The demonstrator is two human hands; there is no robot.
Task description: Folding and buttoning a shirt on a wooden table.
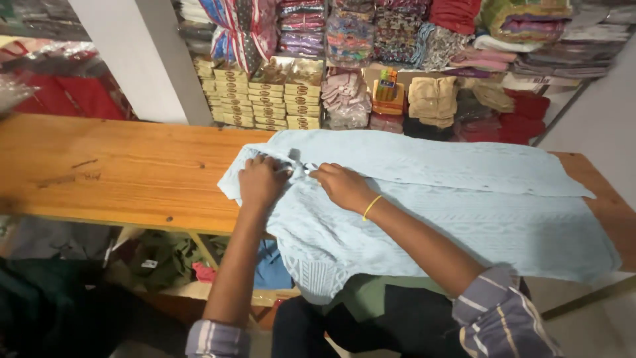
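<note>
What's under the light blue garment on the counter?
The light blue garment lies on the wooden counter; its front edge hangs over. Both hands, left hand and right hand, rest on top. Anything beneath the cloth is hidden.

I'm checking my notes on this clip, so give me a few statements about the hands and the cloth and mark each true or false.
1. Both hands rest on the light blue garment. True.
2. The garment lies on a glass counter. False: it lies on a wooden table.
3. The right hand wears a yellow band at the wrist. True.
4. The left hand holds scissors. False: its fingers pinch the cloth.
5. Stacked fabrics fill the shelves behind. True.
</note>
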